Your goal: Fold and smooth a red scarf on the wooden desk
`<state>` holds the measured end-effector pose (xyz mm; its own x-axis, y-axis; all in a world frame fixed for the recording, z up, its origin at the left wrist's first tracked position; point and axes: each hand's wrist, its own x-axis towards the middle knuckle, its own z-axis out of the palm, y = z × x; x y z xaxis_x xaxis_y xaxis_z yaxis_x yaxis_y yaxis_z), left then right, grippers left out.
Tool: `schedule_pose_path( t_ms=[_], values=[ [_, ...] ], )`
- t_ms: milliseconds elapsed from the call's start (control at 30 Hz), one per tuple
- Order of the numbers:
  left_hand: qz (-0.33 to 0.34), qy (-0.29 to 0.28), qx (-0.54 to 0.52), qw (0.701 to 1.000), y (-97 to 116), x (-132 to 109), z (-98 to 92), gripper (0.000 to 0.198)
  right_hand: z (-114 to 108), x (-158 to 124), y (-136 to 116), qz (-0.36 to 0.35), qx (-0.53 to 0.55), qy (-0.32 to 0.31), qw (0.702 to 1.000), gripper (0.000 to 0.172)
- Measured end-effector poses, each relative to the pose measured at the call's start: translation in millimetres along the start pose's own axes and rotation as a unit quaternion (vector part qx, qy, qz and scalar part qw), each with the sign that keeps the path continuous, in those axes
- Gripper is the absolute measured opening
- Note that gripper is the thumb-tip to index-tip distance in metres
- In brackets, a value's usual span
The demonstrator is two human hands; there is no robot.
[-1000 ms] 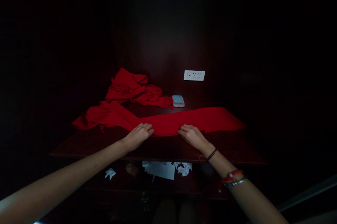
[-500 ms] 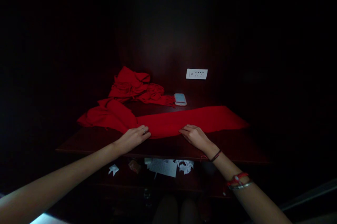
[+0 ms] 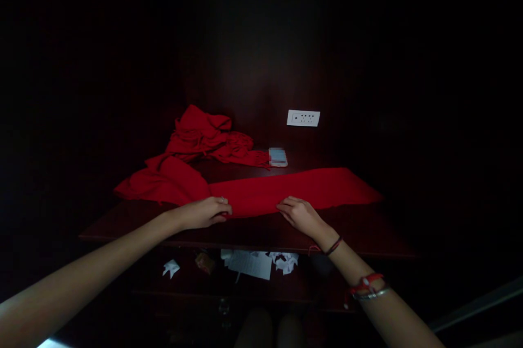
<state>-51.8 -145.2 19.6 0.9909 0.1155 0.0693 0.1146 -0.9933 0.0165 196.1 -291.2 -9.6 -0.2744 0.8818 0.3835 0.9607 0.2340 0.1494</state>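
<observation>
A long red scarf [image 3: 253, 195] lies across the dark wooden desk, laid flat as a band on the right and bunched up on the left. My left hand [image 3: 210, 211] pinches its near edge left of centre, fingers curled round the cloth. On the same edge, farther right, my right hand [image 3: 297, 214] grips the fabric between thumb and fingers. Behind, a crumpled heap of red cloth with fringe [image 3: 204, 133] rests against the back; whether it joins the band is unclear.
A phone-like object with a pale screen [image 3: 278, 157] touches the fringe. On the back wall sits a white socket panel [image 3: 303, 118]. The desk [image 3: 351, 228] has an open shelf below, holding a printed sheet [image 3: 251, 264], crumpled white paper [image 3: 285, 262] and a brownish packet [image 3: 205, 263].
My left hand has turned slightly and its fingers have curled lower over the scarf's near edge. My right hand keeps its place on the cloth. The view has shifted a little.
</observation>
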Motion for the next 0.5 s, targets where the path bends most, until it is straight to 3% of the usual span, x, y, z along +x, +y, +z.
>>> schedule_pose_path(
  t_ms=[67, 133, 233, 300, 333, 433, 500],
  values=[
    [0.029, -0.061, -0.062, 0.996, -6.4, 4.3, -16.4, 0.015, -1.4, -1.9, 0.7, 0.007, 0.043, 0.005, 0.999, 0.025],
    [0.040, -0.079, -0.100, 0.991, -10.8, 14.6, -29.3, 0.021, -3.3, -2.9, 2.2, 0.015, 0.088, 0.014, 0.996, 0.027],
    [0.012, 0.008, -0.106, 0.994, -12.4, 41.2, -29.9, 0.033, -5.0, -1.1, 6.9, 0.054, 0.129, 0.036, 0.990, 0.034],
    [-0.023, 0.062, -0.081, 0.995, -11.8, 60.5, -16.0, 0.036, -3.2, 0.9, 10.8, 0.107, 0.125, 0.030, 0.986, 0.040],
    [-0.037, 0.054, -0.067, 0.996, -11.8, 68.7, -6.5, 0.038, -1.4, 1.5, 12.6, 0.135, 0.117, 0.011, 0.984, 0.044],
    [-0.119, -0.056, -0.047, 0.990, -16.9, 82.5, 19.1, 0.055, 5.7, 0.6, 15.5, 0.181, 0.091, -0.083, 0.976, 0.054],
    [-0.167, -0.114, -0.050, 0.978, -24.8, 83.9, 26.1, 0.066, 9.1, -1.3, 15.3, 0.183, 0.082, -0.129, 0.971, 0.055]
  ],
)
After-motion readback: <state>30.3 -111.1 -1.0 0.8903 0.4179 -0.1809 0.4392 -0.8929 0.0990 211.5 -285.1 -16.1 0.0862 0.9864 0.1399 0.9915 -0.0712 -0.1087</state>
